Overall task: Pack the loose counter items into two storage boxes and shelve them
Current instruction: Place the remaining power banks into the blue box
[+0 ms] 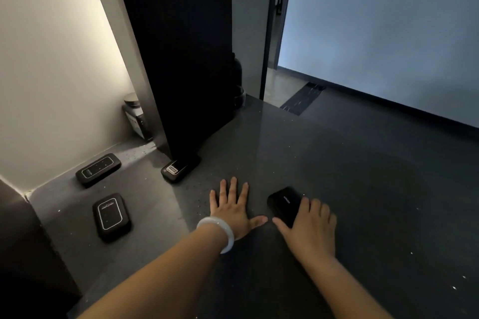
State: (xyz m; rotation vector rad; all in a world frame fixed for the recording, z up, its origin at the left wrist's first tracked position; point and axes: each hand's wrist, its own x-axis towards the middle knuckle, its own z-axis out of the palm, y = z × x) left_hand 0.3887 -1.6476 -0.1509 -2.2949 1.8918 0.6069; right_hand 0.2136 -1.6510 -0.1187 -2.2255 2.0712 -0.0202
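Note:
Several small black devices lie on the dark speckled counter [350,189]. My right hand [311,225] rests on one black device [283,202], fingers over its near end and thumb stretched to its left side. My left hand [230,206], with a pale bangle on the wrist, lies flat on the counter with fingers spread, holding nothing. To the left lie a device with a white outline [111,216], another near the wall [98,169], and one with a white label [180,168] at the foot of the dark panel. No storage box is in view.
A tall dark panel [176,59] stands on the counter at centre left. Behind it, in the lit corner by the white wall, sits a small appliance [134,116]. Dark jars [238,85] stand at the panel's right. The counter's far edge drops to a floor and doorway [274,33].

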